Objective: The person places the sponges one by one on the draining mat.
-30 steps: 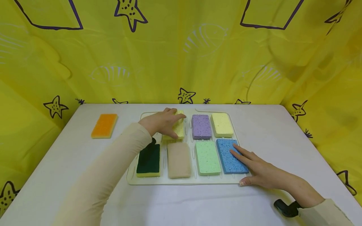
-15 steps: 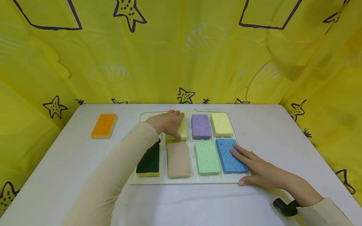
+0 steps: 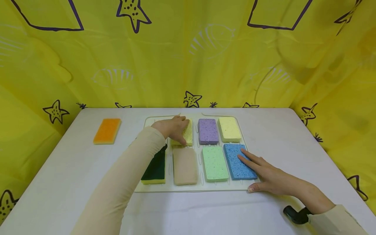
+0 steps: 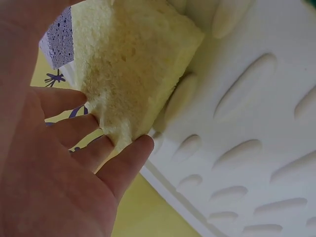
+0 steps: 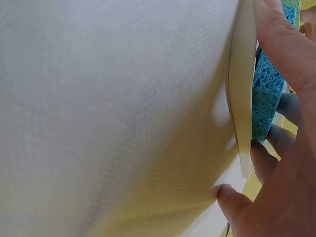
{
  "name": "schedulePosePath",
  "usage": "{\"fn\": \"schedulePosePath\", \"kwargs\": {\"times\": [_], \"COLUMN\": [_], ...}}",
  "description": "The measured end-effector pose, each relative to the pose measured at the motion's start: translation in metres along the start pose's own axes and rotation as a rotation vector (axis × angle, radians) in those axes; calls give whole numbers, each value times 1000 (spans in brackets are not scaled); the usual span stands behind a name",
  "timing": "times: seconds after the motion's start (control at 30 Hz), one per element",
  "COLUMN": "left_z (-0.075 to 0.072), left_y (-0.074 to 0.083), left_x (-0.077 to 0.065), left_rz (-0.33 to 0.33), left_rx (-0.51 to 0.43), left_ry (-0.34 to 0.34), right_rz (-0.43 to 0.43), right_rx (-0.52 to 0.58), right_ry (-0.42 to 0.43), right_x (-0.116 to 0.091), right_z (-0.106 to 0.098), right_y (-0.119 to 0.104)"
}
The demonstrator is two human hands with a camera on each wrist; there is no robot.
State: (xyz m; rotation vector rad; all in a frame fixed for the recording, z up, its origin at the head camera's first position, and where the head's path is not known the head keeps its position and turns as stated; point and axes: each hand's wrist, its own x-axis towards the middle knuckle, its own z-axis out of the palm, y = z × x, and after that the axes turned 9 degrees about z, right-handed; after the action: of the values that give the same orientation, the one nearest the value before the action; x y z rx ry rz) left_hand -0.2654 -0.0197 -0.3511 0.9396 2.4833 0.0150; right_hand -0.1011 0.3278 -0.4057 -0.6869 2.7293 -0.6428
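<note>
My left hand [image 3: 171, 127] spans a yellow sponge [image 4: 131, 59] in the back row of a white ribbed tray [image 3: 188, 189]. In the left wrist view its fingertips meet the sponge's end, and part of the thumb is out of the picture. My right hand [image 3: 270, 179] rests at the tray's front right corner. Two of its extended fingers lie on a blue sponge [image 3: 235, 160], while the thumb is at the tray's edge. Beside these sit a purple sponge [image 3: 208, 130], a pale yellow one, a light green sponge [image 3: 215, 164] and a beige sponge [image 3: 185, 168].
A dark green scouring sponge [image 3: 157, 168] on the tray is partly behind my left sleeve [image 3: 117, 182]. An orange-topped sponge [image 3: 107, 130] lies on the white table, left of the tray. A yellow printed curtain [image 3: 164, 58] hangs behind and at both sides.
Over the second, my left hand and the yellow sponge shifted right, then slightly back left, and its spread fingers drew in around it. The right hand kept its place.
</note>
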Motion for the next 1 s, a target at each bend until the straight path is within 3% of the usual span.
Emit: {"fn": "schedulePosePath", "kwargs": {"times": [0.5, 0.8, 1.0], "left_z": [2, -2, -6], "left_y": [-2, -15, -26], "left_x": [-3, -12, -25], "left_rz": [-8, 45, 36], "left_rx": [-11, -66, -130], "left_ry": [-24, 48, 88], "right_rz": [-29, 5, -11], "right_rx": [-11, 10, -6], "right_ry": [19, -7, 14], "right_x": [0, 1, 0], "right_z": [0, 2, 2], "right_y": [0, -1, 0]}}
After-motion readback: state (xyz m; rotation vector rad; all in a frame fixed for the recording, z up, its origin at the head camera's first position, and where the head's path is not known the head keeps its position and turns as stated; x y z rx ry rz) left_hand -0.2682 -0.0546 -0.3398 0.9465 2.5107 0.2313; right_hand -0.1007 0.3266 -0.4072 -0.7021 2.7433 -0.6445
